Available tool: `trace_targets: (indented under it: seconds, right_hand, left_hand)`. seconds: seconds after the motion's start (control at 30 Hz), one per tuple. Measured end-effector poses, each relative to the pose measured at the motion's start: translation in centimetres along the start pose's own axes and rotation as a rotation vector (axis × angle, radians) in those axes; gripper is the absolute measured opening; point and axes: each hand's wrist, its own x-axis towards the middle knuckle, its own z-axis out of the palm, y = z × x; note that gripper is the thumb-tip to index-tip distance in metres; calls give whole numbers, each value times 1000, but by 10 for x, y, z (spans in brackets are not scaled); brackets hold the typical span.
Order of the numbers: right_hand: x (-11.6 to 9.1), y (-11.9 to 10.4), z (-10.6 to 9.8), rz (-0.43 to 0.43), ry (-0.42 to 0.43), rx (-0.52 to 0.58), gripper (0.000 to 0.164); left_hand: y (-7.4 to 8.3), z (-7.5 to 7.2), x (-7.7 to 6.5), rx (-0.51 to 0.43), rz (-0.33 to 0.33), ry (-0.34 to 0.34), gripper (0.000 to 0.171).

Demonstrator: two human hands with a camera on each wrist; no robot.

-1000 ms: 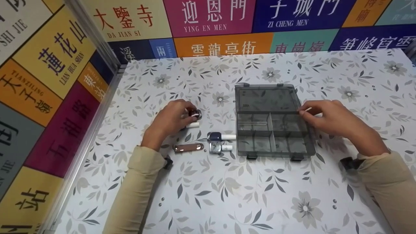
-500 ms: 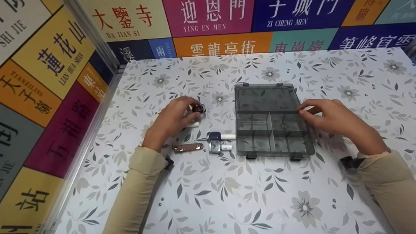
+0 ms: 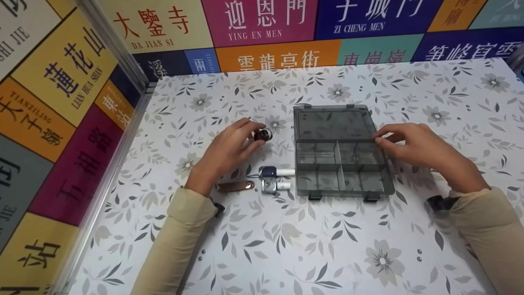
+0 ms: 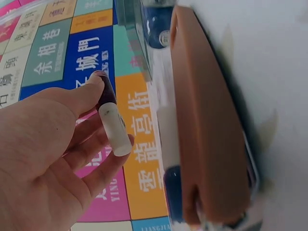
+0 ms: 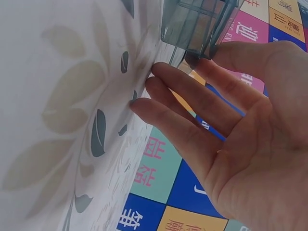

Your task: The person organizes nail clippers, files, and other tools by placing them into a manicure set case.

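My left hand (image 3: 229, 147) pinches a dark red nail polish bottle (image 3: 262, 135) above the table, left of the box. In the left wrist view its white cap (image 4: 115, 130) points away from the fingertips. With thumb and index finger, my right hand (image 3: 421, 145) pinches the right edge of a grey see-through compartment box (image 3: 342, 166), near the hinge; the other fingers are spread by the tabletop (image 5: 96, 183). The box's lid (image 3: 333, 123) lies folded back. A navy nail polish bottle (image 3: 269, 171) and a clear one (image 3: 269, 186) lie left of the box.
A brown nail clipper (image 3: 236, 186) lies below the left wrist, and looms large in the left wrist view. Colourful sign panels (image 3: 278, 57) stand along the table's back and left edges. The floral tablecloth (image 3: 319, 246) spreads in front.
My left hand has lifted the dark red nail polish bottle and carried it right and slightly away, toward the box. The right hand stays at the box's edge.
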Motion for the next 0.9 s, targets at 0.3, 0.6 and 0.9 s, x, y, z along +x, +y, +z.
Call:
trace_targets:
  seconds: [0.3, 0.6, 0.9]
  right_hand:
    - [1, 0, 1, -4, 20, -20, 28]
    - [0, 1, 2, -5, 32, -28, 27]
    - [-1, -2, 0, 6, 19, 3, 23]
  left_hand:
    - [16, 8, 5, 21, 38, -6, 44]
    - [34, 14, 13, 35, 101, -37, 42]
    - [57, 19, 26, 72, 156, -65, 40]
